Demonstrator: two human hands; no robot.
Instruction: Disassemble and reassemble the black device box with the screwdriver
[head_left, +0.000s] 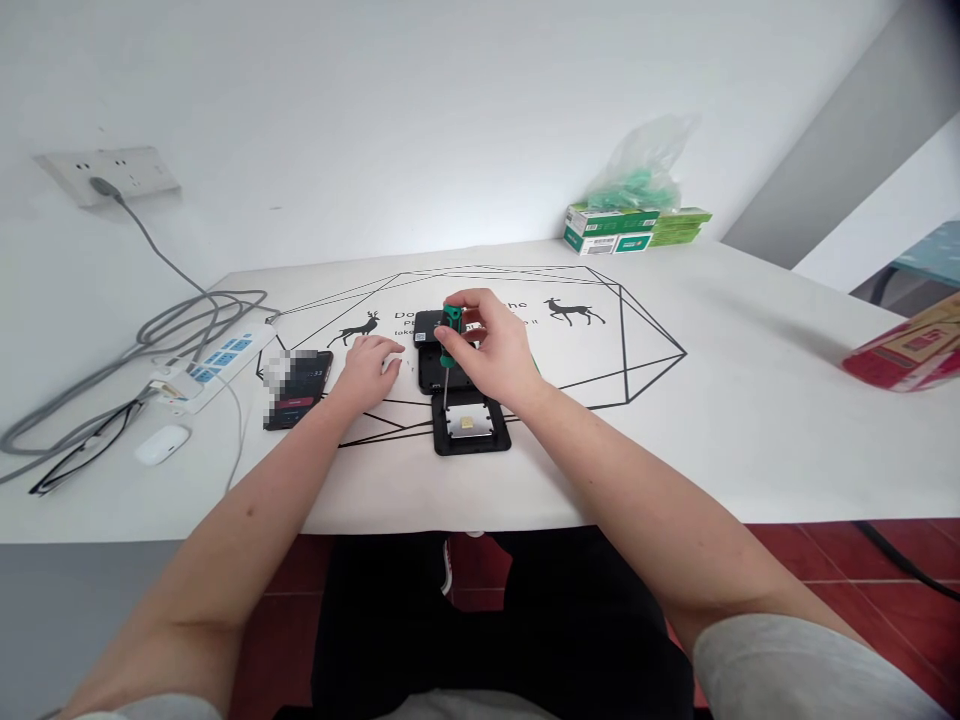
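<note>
A screwdriver (pixel 451 345) with a green and black handle is gripped in my right hand (pixel 495 345), its shaft pointing down. The tip meets the upper left of a small black device casing (pixel 441 442), in which a silver metal plate (pixel 484 422) with a yellowish square lies exposed. Behind that casing sits another black casing part (pixel 430 372), partly covered by my right hand. A black rectangular piece (pixel 426 326) with a small label rests farther back. My left hand (pixel 369 372) lies on the table left of these parts, fingers loosely spread, holding nothing visible.
To the left are a phone (pixel 300 390), a power strip (pixel 225 365) with coiled grey cable, a white earbud case (pixel 163 445) and glasses (pixel 86 450). Green and white boxes (pixel 611 230) with a plastic bag stand at the back. A red package (pixel 904 350) is at the right.
</note>
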